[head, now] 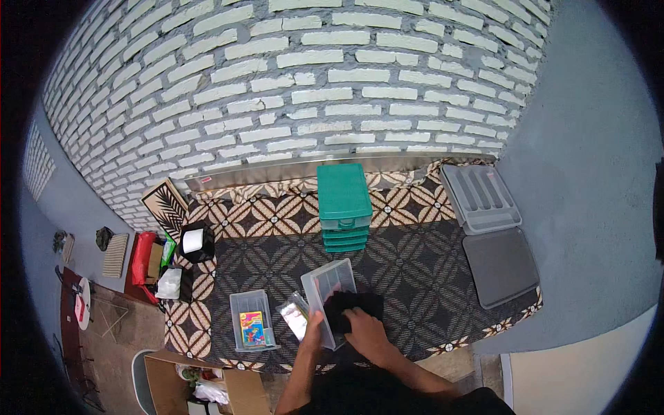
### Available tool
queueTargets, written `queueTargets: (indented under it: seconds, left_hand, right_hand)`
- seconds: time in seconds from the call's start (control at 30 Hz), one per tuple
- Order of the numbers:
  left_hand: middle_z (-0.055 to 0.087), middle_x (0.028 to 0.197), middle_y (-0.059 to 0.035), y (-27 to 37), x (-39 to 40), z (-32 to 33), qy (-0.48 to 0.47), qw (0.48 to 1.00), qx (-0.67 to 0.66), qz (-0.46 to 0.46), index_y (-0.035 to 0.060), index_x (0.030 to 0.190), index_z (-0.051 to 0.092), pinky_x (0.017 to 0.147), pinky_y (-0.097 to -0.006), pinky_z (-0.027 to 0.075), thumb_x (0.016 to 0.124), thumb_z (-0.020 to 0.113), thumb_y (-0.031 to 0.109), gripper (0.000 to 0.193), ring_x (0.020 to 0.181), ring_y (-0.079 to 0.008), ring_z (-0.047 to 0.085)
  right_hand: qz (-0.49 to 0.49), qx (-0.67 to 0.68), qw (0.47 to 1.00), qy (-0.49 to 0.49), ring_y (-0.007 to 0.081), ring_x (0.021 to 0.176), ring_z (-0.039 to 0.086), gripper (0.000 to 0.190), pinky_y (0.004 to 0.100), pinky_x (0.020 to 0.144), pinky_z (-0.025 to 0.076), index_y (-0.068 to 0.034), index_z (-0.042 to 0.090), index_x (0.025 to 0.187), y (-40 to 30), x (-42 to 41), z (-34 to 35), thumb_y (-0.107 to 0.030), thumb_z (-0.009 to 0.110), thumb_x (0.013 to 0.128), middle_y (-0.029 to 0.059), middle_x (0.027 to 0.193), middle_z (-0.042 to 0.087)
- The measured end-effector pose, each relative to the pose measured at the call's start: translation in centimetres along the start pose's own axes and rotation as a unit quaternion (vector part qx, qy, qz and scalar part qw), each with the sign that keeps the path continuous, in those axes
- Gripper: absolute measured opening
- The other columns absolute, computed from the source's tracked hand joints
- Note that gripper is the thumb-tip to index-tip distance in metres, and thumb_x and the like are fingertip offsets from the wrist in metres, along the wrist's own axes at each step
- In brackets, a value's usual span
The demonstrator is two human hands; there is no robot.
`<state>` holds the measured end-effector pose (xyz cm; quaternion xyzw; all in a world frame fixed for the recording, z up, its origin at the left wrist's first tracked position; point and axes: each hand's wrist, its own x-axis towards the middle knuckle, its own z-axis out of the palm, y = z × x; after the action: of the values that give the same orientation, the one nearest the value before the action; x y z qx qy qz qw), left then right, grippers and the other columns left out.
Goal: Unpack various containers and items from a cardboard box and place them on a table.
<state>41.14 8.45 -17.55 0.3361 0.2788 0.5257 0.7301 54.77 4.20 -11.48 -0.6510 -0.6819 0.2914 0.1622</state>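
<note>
My left hand (pixel 313 332) holds a clear plastic drawer (pixel 317 290) by its near left side, and the drawer is tilted up off the table. My right hand (pixel 365 331) grips a black cloth (pixel 358 306) that lies partly inside the drawer and hangs over its right side. Just left of my left hand lies a small clear packet with white contents (pixel 295 319). Further left, a second clear drawer (pixel 237 306) rests flat with a colourful printed pack (pixel 252 329) in it. Beyond my hands stands a green plastic drawer unit (pixel 343 192).
At the right are a clear cutlery tray (pixel 490 220) and a dark grey flat panel (pixel 500 267). A black tissue box (pixel 197 257) and white plastic bag (pixel 169 284) stand at the left edge. An open cardboard box (pixel 249 391) is below the near left edge; a brick wall is behind.
</note>
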Motion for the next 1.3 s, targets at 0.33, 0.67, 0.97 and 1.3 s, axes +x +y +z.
queueTargets:
  seconds: [0.33, 0.67, 0.97, 1.3]
  left_hand:
    - [0.050, 0.134, -0.0122, 1.6, 0.1, 0.7, -0.030, 0.995, -0.072, -0.056, 0.0081, 0.144, 0.036, 0.098, -0.0405, 0.046, 0.091, 0.052, 0.059, 0.075, 0.117, -0.0254, 0.055]
    - [0.046, 0.138, -0.0204, 3.6, -0.1, 0.9, -0.009, 0.989, -0.048, -0.143, 0.0147, 0.153, 0.017, 0.102, -0.0441, 0.044, 0.087, 0.056, 0.061, 0.090, 0.121, -0.0324, 0.053]
    - [0.053, 0.131, -0.0119, -0.4, -2.2, -2.5, 0.054, 0.970, 0.033, -0.234, 0.0029, 0.141, 0.039, 0.101, -0.0379, 0.044, 0.094, 0.053, 0.048, 0.067, 0.118, -0.0232, 0.054]
    - [0.043, 0.142, -0.0171, 0.1, -1.7, -2.1, -0.010, 0.997, 0.014, -0.070, -0.0022, 0.147, 0.024, 0.106, -0.0406, 0.039, 0.083, 0.064, 0.057, 0.096, 0.128, -0.0284, 0.046]
  right_hand:
    - [-0.184, 0.069, 0.974, -0.114, 0.0360, 0.103, 0.058, 0.051, 0.0431, 0.089, 0.049, -0.011, 0.061, 0.115, 0.6, 1.2, 0.3, 0.003, 0.069, 0.066, 0.0119, 0.106, 0.058]
    - [-0.263, 0.117, 0.957, 0.028, 0.0376, 0.109, 0.050, 0.062, 0.0449, 0.098, 0.041, -0.010, 0.058, 0.119, 0.0, 2.0, -0.1, 0.007, 0.066, 0.061, 0.0167, 0.110, 0.055]
    - [-0.251, 0.081, 0.953, 0.151, 0.0362, 0.104, 0.051, 0.065, 0.0446, 0.091, 0.043, -0.005, 0.054, 0.128, 0.6, 3.2, -1.1, 0.002, 0.069, 0.065, 0.0182, 0.111, 0.055]
    - [-0.140, 0.201, 0.966, 0.085, 0.0416, 0.112, 0.055, 0.054, 0.0433, 0.094, 0.046, -0.004, 0.055, 0.123, 0.5, 2.2, 0.4, 0.002, 0.071, 0.071, 0.0249, 0.113, 0.059]
